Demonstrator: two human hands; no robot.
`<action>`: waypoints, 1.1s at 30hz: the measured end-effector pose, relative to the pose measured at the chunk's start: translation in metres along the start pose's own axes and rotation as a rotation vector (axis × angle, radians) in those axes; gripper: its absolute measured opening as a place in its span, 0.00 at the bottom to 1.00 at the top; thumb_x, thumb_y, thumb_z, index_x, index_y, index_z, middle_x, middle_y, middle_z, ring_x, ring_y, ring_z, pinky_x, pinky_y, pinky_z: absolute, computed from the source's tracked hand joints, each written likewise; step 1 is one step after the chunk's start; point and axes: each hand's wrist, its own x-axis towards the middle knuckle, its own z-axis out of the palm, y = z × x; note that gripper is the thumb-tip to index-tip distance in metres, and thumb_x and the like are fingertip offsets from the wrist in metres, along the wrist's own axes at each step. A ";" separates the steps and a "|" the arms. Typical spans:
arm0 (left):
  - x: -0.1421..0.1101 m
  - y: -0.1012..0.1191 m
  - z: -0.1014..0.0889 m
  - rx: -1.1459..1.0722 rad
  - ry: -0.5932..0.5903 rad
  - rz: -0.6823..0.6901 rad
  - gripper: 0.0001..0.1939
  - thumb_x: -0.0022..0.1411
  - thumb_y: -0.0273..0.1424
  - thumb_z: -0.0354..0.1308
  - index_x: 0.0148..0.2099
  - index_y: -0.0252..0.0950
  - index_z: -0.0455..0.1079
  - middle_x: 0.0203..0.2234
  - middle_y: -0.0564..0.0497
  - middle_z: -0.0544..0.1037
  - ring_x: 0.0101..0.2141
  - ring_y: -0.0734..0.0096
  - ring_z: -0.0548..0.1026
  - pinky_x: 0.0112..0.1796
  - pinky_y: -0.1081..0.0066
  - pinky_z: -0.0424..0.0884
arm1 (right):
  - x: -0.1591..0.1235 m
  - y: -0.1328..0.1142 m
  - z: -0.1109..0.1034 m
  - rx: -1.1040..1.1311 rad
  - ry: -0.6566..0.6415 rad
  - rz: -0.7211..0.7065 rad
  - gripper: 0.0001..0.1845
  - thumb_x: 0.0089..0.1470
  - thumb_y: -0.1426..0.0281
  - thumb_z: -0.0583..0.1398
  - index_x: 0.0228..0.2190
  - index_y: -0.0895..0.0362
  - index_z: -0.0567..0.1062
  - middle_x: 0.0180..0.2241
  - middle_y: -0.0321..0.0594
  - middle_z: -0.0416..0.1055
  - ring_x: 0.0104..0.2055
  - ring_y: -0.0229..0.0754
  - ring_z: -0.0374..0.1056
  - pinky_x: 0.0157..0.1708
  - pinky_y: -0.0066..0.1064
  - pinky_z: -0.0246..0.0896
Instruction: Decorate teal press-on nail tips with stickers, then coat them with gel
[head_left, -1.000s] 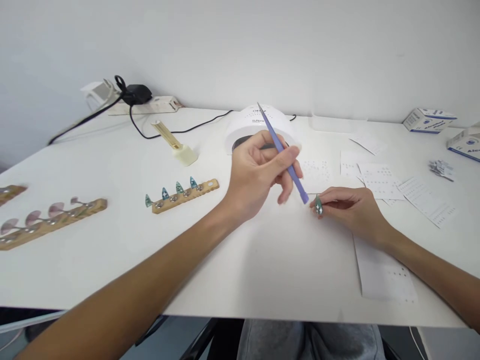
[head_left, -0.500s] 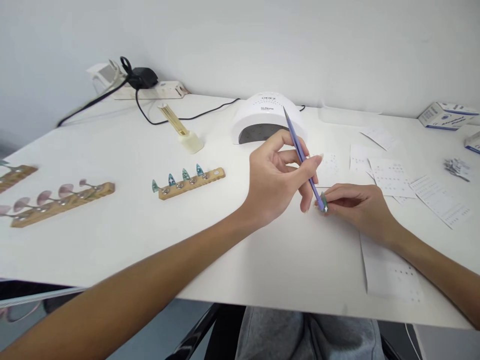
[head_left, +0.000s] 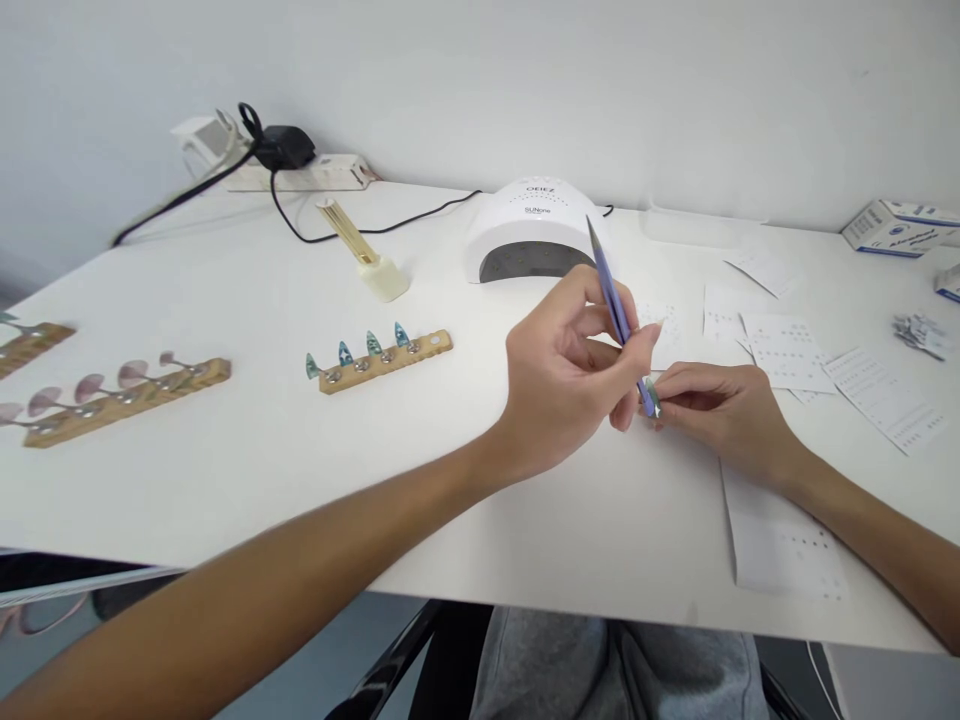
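Note:
My left hand [head_left: 574, 370] is closed around slim purple tweezers [head_left: 617, 315], held like a pen. Their pointed grey end slants up and away, and their broad lower end presses on a green false nail [head_left: 652, 398]. A small white star shows near the nail's tip. Between the pinched thumb and fingers of my right hand [head_left: 712, 405] is that nail; whatever supports it from behind is hidden. Left of my hands stands a wooden nail stand [head_left: 386, 367] with several blue and green false nails on metal holders.
A white nail lamp [head_left: 536, 228] stands behind my left hand. Another wooden stand [head_left: 135, 405] carries pink nails at left. A cream bottle holds gold sticks [head_left: 349, 232]. Nail sticker sheets [head_left: 787, 352] lie at right, near a small box [head_left: 896, 230] and a silvery pile [head_left: 921, 335].
My left hand and the tweezers have shifted slightly right. The tweezers' lower end stays against the green nail, which my right hand keeps pinched.

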 end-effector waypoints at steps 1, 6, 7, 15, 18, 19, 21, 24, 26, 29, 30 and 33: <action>0.001 0.000 -0.001 0.014 0.016 0.004 0.11 0.64 0.29 0.59 0.34 0.40 0.58 0.24 0.58 0.70 0.22 0.75 0.77 0.14 0.77 0.71 | 0.000 0.000 0.000 0.002 0.002 -0.001 0.01 0.47 0.69 0.69 0.25 0.50 0.83 0.25 0.36 0.76 0.27 0.39 0.70 0.30 0.32 0.72; 0.010 -0.003 -0.006 0.035 0.120 0.010 0.10 0.65 0.34 0.59 0.36 0.39 0.60 0.27 0.56 0.72 0.23 0.75 0.78 0.14 0.78 0.70 | 0.000 0.001 0.001 0.030 0.012 0.009 0.01 0.48 0.68 0.69 0.26 0.50 0.83 0.25 0.36 0.76 0.28 0.39 0.71 0.31 0.33 0.72; 0.010 -0.004 -0.005 0.030 0.122 0.009 0.10 0.65 0.34 0.59 0.36 0.39 0.60 0.28 0.56 0.72 0.23 0.76 0.78 0.14 0.78 0.70 | 0.000 0.001 0.001 0.032 0.010 0.009 0.01 0.48 0.69 0.69 0.26 0.50 0.83 0.25 0.36 0.76 0.28 0.39 0.70 0.32 0.32 0.72; -0.004 -0.003 0.002 0.014 0.066 0.013 0.09 0.64 0.31 0.59 0.35 0.40 0.60 0.26 0.56 0.71 0.23 0.74 0.78 0.14 0.74 0.71 | 0.001 -0.001 0.000 -0.004 0.002 -0.009 0.01 0.47 0.67 0.69 0.26 0.50 0.84 0.23 0.36 0.75 0.26 0.39 0.70 0.30 0.32 0.72; -0.006 -0.002 0.003 0.024 0.046 0.014 0.09 0.65 0.30 0.58 0.36 0.40 0.60 0.25 0.57 0.71 0.20 0.76 0.75 0.14 0.74 0.71 | 0.000 0.000 0.000 -0.003 0.007 -0.006 0.03 0.48 0.65 0.69 0.26 0.50 0.84 0.24 0.36 0.76 0.27 0.40 0.70 0.31 0.33 0.71; -0.007 -0.001 0.002 0.024 0.033 0.014 0.08 0.65 0.30 0.58 0.36 0.40 0.60 0.24 0.58 0.71 0.19 0.77 0.74 0.14 0.74 0.71 | 0.000 0.001 0.000 -0.002 0.006 -0.006 0.03 0.48 0.65 0.69 0.26 0.50 0.83 0.24 0.37 0.76 0.27 0.40 0.71 0.31 0.34 0.71; -0.006 0.000 0.002 0.027 0.015 0.011 0.08 0.65 0.30 0.58 0.36 0.40 0.60 0.23 0.59 0.71 0.17 0.78 0.73 0.14 0.74 0.70 | 0.000 0.002 -0.001 0.008 0.004 0.003 0.04 0.48 0.64 0.69 0.26 0.51 0.83 0.24 0.37 0.76 0.27 0.40 0.71 0.32 0.34 0.72; -0.001 0.001 0.000 0.043 0.062 0.012 0.09 0.65 0.32 0.59 0.35 0.40 0.60 0.25 0.58 0.71 0.21 0.76 0.76 0.15 0.75 0.70 | 0.001 0.002 -0.001 0.037 0.004 0.037 0.03 0.47 0.65 0.69 0.25 0.51 0.83 0.24 0.37 0.77 0.27 0.40 0.71 0.32 0.34 0.73; 0.004 0.002 -0.002 0.046 0.115 0.019 0.10 0.65 0.33 0.59 0.35 0.39 0.59 0.26 0.58 0.70 0.23 0.76 0.78 0.16 0.76 0.70 | 0.001 0.002 -0.001 0.050 -0.002 0.044 0.02 0.47 0.66 0.69 0.25 0.51 0.83 0.24 0.36 0.77 0.27 0.40 0.72 0.31 0.34 0.73; 0.009 0.001 -0.003 0.028 0.152 0.023 0.11 0.65 0.32 0.60 0.34 0.39 0.59 0.26 0.58 0.70 0.23 0.77 0.77 0.16 0.77 0.70 | 0.002 0.001 -0.002 0.054 -0.006 0.038 0.02 0.48 0.67 0.69 0.26 0.51 0.83 0.24 0.36 0.77 0.27 0.39 0.72 0.32 0.34 0.74; 0.009 0.001 -0.003 0.021 0.149 0.019 0.11 0.65 0.32 0.60 0.34 0.39 0.59 0.26 0.58 0.70 0.22 0.77 0.77 0.15 0.77 0.69 | 0.002 0.001 -0.001 0.057 -0.005 0.039 0.01 0.47 0.67 0.69 0.26 0.51 0.83 0.24 0.36 0.77 0.27 0.39 0.72 0.32 0.34 0.74; 0.005 0.001 -0.001 0.011 0.114 0.002 0.10 0.65 0.32 0.59 0.35 0.40 0.60 0.25 0.58 0.70 0.22 0.76 0.77 0.15 0.77 0.70 | 0.002 0.000 -0.001 0.069 -0.008 0.044 0.01 0.46 0.68 0.69 0.25 0.51 0.83 0.24 0.36 0.77 0.27 0.40 0.72 0.31 0.34 0.73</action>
